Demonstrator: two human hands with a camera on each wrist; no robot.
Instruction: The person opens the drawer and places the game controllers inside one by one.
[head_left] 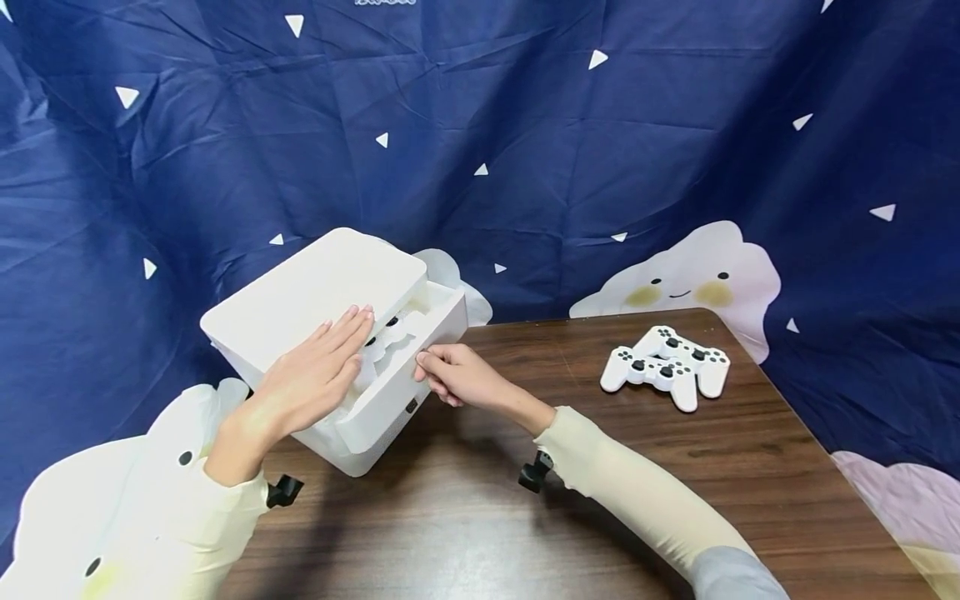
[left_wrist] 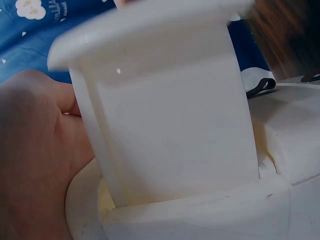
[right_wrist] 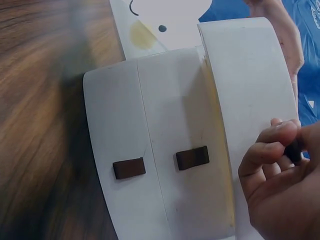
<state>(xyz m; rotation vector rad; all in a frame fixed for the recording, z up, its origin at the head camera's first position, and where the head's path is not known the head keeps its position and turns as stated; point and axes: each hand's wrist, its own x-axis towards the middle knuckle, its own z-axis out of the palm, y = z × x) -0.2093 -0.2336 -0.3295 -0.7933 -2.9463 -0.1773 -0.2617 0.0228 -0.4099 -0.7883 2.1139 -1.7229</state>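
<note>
A small white drawer cabinet [head_left: 315, 287] stands tilted at the left of the table, its top drawer [head_left: 401, 375] pulled partway out. White game controllers [head_left: 396, 332] with black sticks show inside that drawer, partly hidden under the cabinet top. My left hand [head_left: 311, 375] lies with straight fingers on the cabinet's top, near its front edge. At the drawer front, my right hand [head_left: 461, 375] has its fingers curled. In the right wrist view it pinches a dark pull tab [right_wrist: 294, 152] on the top drawer. The drawer's pale side wall [left_wrist: 175, 120] fills the left wrist view.
Two white game controllers [head_left: 648, 369] lie overlapping on the brown wooden table [head_left: 570, 500] at the right. Lower drawers below carry brown pull tabs [right_wrist: 129, 168]. A blue cloth [head_left: 517, 100] with clouds and white triangles hangs behind the table.
</note>
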